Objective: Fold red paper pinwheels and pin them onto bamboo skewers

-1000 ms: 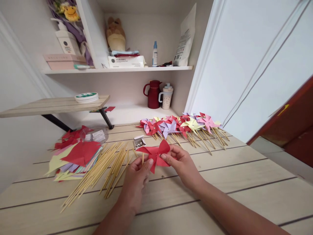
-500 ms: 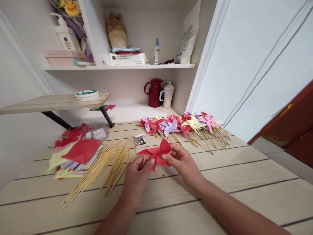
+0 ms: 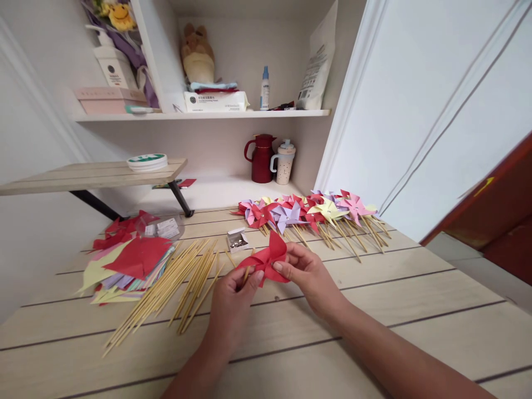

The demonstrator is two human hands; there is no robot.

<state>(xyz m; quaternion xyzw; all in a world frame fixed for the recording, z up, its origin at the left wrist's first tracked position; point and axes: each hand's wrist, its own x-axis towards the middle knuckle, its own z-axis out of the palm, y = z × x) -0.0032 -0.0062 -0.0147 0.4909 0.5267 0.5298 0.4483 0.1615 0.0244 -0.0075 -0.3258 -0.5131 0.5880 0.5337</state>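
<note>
A red paper pinwheel (image 3: 266, 259) is held over the wooden table (image 3: 374, 310) between both hands. My left hand (image 3: 233, 302) pinches a thin bamboo stick (image 3: 246, 274) just behind the pinwheel's lower left. My right hand (image 3: 305, 274) grips the pinwheel's right blades with thumb and fingers. Loose bamboo sticks (image 3: 174, 282) lie fanned to the left of my hands. A small open box of pins (image 3: 238, 240) sits just beyond the pinwheel.
Finished pinwheels (image 3: 310, 213) in red, purple, yellow and pink lie in a row at the back right. A stack of coloured paper squares (image 3: 133, 263) sits at the left. A red jug (image 3: 261, 160) and a mug (image 3: 283, 164) stand in the alcove under shelves.
The pinwheel has tilted and risen slightly, one blade now pointing up. The stick in my left hand has leaned more to the right. Both hands stay in place.
</note>
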